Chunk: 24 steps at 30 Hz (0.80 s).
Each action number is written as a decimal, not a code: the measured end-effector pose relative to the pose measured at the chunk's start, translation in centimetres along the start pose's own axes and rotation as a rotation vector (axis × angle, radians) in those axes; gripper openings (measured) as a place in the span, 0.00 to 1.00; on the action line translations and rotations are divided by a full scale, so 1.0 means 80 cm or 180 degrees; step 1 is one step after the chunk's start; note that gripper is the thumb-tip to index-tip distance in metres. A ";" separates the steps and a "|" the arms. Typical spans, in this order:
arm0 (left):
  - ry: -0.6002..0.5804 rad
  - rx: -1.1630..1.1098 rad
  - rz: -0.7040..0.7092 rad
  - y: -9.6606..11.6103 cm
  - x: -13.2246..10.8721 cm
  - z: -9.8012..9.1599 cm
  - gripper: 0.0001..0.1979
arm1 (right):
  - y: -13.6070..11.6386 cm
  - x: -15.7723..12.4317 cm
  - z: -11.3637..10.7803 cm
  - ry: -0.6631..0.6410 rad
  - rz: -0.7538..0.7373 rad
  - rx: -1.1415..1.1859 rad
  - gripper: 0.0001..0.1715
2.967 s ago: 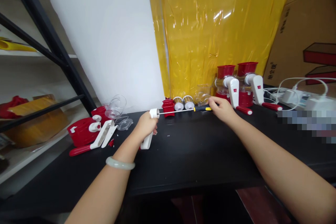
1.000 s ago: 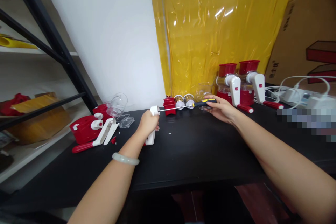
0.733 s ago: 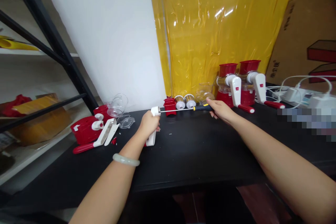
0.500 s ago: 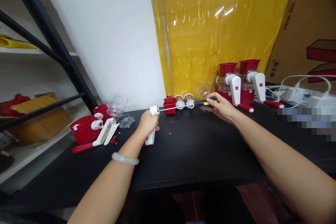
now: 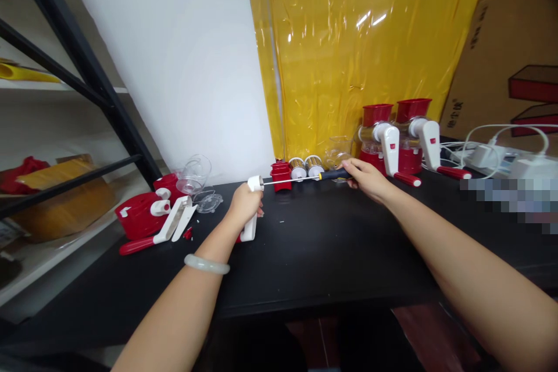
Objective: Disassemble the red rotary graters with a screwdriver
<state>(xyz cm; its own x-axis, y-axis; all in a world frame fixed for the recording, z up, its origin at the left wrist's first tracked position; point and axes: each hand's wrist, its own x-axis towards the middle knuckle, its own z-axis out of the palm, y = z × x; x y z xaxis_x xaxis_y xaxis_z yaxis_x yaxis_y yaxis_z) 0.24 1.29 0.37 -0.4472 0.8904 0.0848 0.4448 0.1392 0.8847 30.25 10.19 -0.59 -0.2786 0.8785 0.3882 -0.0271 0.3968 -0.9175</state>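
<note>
Head cam | our left hand [image 5: 244,204] grips white crank handle [image 5: 250,225] | right hand [image 5: 367,177] grips screwdriver [image 5: 305,179], tip at handle's hub | clear cup [image 5: 193,175] looks empty

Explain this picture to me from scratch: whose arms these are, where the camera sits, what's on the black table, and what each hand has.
There is no machine here: a person works with bare hands, filmed by a camera on their own head looking forward and down. The left hand closes its grip on a white crank handle. The right hand holds a screwdriver, its tip at the handle's round top. On the black table lie loose red and white parts at left, and two assembled red grinders stand at the back before a yellow curtain.
</note>
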 end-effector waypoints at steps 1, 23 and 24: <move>0.0000 -0.0018 -0.0008 0.000 0.001 0.000 0.05 | -0.001 -0.001 0.000 -0.0014 -0.0061 0.0218 0.28; -0.0054 -0.0064 -0.0005 0.001 -0.001 0.002 0.03 | -0.011 -0.003 0.003 0.0042 0.0176 0.1025 0.26; -0.0059 -0.0061 -0.0012 0.002 -0.002 0.003 0.03 | -0.011 -0.003 0.002 0.0025 0.0361 0.1004 0.24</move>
<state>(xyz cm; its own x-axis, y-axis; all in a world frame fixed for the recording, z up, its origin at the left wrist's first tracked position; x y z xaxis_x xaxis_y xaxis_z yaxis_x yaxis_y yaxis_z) 0.55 1.25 0.38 -0.4343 0.8978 0.0729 0.4281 0.1345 0.8937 30.18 9.59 0.12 -0.2895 0.9148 0.2816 -0.2924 0.1956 -0.9361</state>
